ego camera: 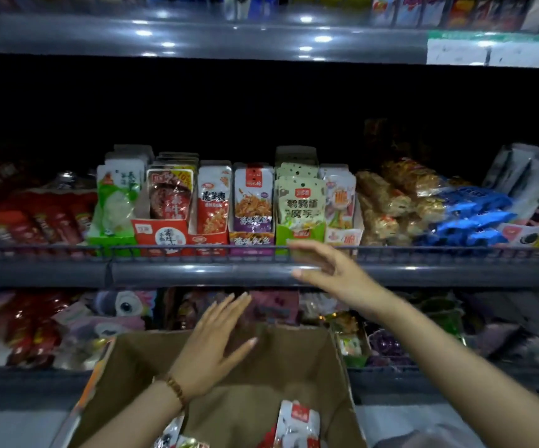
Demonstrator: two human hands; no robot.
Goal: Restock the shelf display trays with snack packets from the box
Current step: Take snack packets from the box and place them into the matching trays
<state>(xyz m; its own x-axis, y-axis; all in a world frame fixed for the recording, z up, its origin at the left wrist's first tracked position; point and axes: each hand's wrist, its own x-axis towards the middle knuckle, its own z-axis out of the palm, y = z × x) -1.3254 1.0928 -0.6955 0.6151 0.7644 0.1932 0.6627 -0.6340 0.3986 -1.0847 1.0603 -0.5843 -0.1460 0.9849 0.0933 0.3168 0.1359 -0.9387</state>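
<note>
A brown cardboard box [297,357] stands open below the shelf, with red-and-white snack packets [297,425] lying in its bottom. My left hand [211,347] hovers over the box with straight, spread fingers and holds nothing. My right hand [329,265] reaches up to the middle shelf rail, fingers extended and empty, just below the green display tray [299,234]. Several display trays of upright packets stand in a row on that shelf: green-white [113,202], red [168,215], red-white [213,205], purple [252,205] and orange [339,205].
A wire rail [165,250] runs along the front of the middle shelf. Red sausage packs [35,215] lie left of the trays; brown snack rolls [384,202] and blue packets [468,218] lie right. The lower shelf [68,321] holds mixed goods behind the box.
</note>
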